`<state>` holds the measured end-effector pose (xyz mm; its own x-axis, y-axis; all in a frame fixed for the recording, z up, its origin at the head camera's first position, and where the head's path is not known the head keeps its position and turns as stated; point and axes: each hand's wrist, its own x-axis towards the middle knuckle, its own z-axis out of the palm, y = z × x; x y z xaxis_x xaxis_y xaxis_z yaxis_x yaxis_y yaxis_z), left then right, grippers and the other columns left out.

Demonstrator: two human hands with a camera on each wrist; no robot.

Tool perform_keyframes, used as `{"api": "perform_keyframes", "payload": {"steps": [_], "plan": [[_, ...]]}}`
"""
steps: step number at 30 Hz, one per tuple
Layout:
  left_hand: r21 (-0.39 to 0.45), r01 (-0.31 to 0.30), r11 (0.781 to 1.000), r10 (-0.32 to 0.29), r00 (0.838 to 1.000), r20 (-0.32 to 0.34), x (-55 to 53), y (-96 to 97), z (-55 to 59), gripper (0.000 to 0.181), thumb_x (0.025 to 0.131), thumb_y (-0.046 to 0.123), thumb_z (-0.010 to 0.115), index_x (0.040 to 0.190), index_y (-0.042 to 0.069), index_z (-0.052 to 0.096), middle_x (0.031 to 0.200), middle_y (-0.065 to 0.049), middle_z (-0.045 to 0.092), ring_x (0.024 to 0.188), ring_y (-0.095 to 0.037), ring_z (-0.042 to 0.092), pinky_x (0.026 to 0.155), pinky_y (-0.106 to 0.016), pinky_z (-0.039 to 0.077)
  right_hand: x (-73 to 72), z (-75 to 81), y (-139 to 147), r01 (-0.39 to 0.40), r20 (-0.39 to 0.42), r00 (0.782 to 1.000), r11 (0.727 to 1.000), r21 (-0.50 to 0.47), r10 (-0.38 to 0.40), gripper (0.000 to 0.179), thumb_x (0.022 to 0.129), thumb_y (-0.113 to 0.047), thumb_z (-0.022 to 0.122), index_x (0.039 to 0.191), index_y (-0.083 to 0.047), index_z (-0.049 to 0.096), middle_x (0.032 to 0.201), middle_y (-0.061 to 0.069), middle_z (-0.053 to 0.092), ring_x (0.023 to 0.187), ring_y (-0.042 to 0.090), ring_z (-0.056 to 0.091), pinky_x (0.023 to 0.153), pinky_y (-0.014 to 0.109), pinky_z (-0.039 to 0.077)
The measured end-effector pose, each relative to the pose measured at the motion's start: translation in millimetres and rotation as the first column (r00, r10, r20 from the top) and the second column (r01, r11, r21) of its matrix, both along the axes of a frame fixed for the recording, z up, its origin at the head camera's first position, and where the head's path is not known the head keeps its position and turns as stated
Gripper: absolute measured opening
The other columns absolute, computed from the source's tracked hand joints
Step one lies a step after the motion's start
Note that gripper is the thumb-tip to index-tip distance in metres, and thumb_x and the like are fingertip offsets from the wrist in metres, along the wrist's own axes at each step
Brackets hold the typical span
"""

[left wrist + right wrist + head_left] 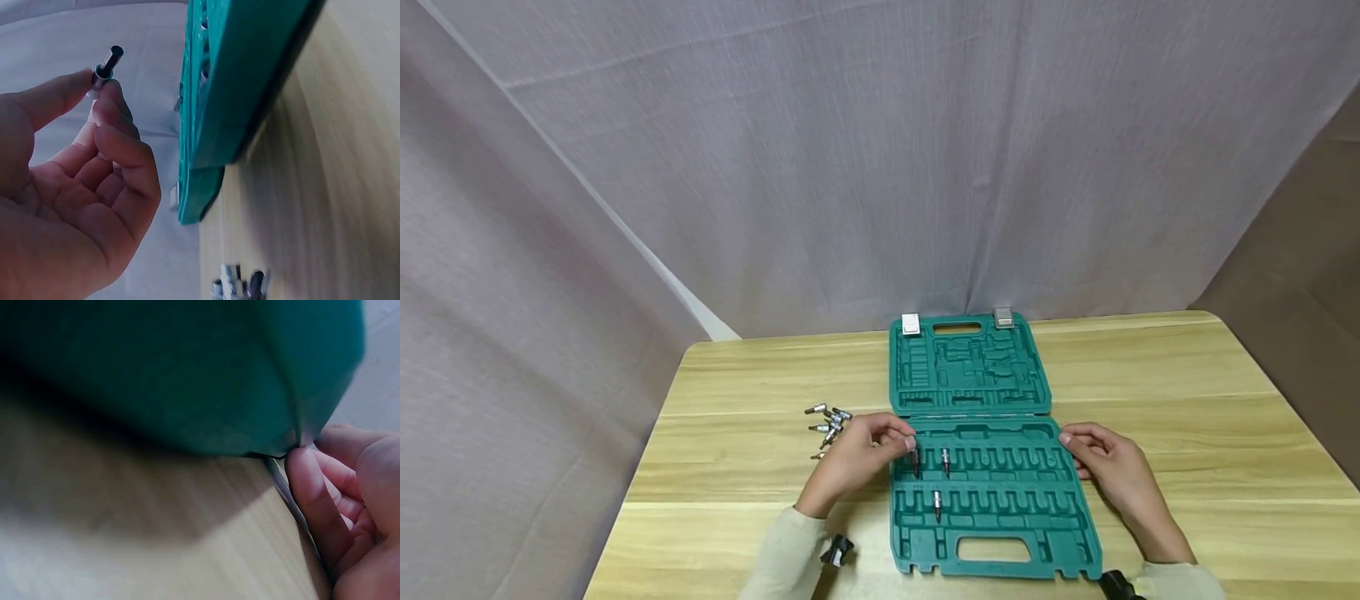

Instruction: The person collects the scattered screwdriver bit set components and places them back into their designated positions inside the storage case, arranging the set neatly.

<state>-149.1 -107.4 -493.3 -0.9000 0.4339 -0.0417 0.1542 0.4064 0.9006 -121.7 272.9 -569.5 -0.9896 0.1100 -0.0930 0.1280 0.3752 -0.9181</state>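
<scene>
Thumb and fingertips of my left hand point(859, 454) pinch a short bit socket point(103, 74), a silver sleeve with a dark bit. It is held over the left side of the near half of an open green tool case point(992, 546). Two similar bit sockets lie in that half's slots, one in the upper row point(946, 461) and one in the lower row point(937, 505). At the right, my right hand point(1112, 471) grips the case's edge between thumb and fingers, near the hinge; the right wrist view shows the fingertips at the green corner point(300, 431).
A loose pile of bit sockets point(831, 425) lies on the wooden table point(737, 475), left of the case. The case's lid point(1041, 387), with two metal latches, lies opened toward the back. Grey cloth point(850, 167) hangs behind the table.
</scene>
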Motion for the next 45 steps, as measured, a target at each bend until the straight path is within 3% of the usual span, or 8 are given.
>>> {"api": "perform_keyframes", "payload": {"steps": [10,19,23,27,32,40,45], "plan": [[-0.048,0.076,0.996,-0.073,0.996,0.057,-5.4,18.8,2.4,0.006,0.1,0.021,0.075,0.101,0.015,0.076,0.088,0.005,0.07,0.079,-0.009,0.064,0.072,-0.024,0.054,0.0,1.4,-1,0.004,-0.004,1.0,1.0,-0.012,-0.004,0.047,0.107,-0.034,0.065,0.131,0.006,0.066,0.094,-0.004,0.073,0.075,0.008,0.065,0.066,0.027,0.061],[-0.052,0.125,0.991,-0.115,0.979,0.167,-12.6,35.5,6.8,0.003,0.099,0.01,0.074,0.101,0.011,0.077,0.088,0.002,0.074,0.089,-0.024,0.071,0.075,-0.025,0.056,0.4,2.0,-1,0.004,0.011,1.0,1.0,-0.021,-0.003,0.048,0.107,-0.034,0.066,0.132,0.007,0.065,0.093,-0.004,0.073,0.075,0.009,0.065,0.066,0.027,0.061],[-0.042,0.133,0.99,-0.124,0.976,0.182,-14.5,43.8,7.7,0.004,0.099,0.008,0.072,0.101,0.008,0.075,0.087,0.001,0.072,0.084,-0.019,0.068,0.072,-0.022,0.052,1.2,2.0,-1,0.005,0.02,1.0,1.0,-0.017,-0.004,0.049,0.106,-0.035,0.066,0.132,0.007,0.065,0.093,-0.004,0.073,0.075,0.009,0.065,0.066,0.027,0.061],[-0.072,0.15,0.986,-0.138,0.979,0.15,-16.6,52.4,5.1,0.005,0.098,0.003,0.071,0.101,0.005,0.074,0.085,0.002,0.069,0.076,-0.009,0.062,0.068,-0.02,0.049,1.4,2.2,-1,0.006,0.024,1.0,1.0,-0.01,-0.006,0.049,0.106,-0.035,0.066,0.132,0.007,0.065,0.093,-0.005,0.073,0.075,0.008,0.065,0.066,0.027,0.061],[-0.197,0.154,0.968,-0.145,0.988,0.06,-18.6,59.6,1.5,0.005,0.099,0.008,0.072,0.098,0.009,0.077,0.081,0.006,0.069,0.071,-0.003,0.06,0.067,-0.02,0.049,-0.7,2.6,-1,0.002,0.016,1.0,1.0,-0.015,-0.001,0.049,0.107,-0.035,0.065,0.132,0.007,0.065,0.093,-0.005,0.073,0.075,0.008,0.065,0.067,0.027,0.061],[-0.319,0.085,0.944,-0.104,0.994,-0.044,-16.9,66.9,-1.8,0.007,0.098,0.01,0.075,0.093,0.014,0.078,0.077,0.011,0.068,0.069,-0.001,0.059,0.065,-0.02,0.049,-0.7,3.5,-2,0.001,0.0,1.0,1.0,-0.003,-0.001,0.047,0.107,-0.034,0.065,0.132,0.006,0.066,0.093,-0.006,0.073,0.075,0.008,0.065,0.066,0.027,0.061],[-0.384,0.046,0.922,-0.109,0.984,-0.144,-12.3,71.9,-4.0,0.005,0.096,0.014,0.079,0.092,0.015,0.081,0.074,0.013,0.069,0.066,0.004,0.058,0.064,-0.018,0.049,0.8,2.3,-1,0.006,0.0,1.0,1.0,0.002,-0.006,0.047,0.107,-0.034,0.065,0.132,0.006,0.066,0.092,-0.007,0.073,0.075,0.007,0.065,0.066,0.027,0.061]]}}
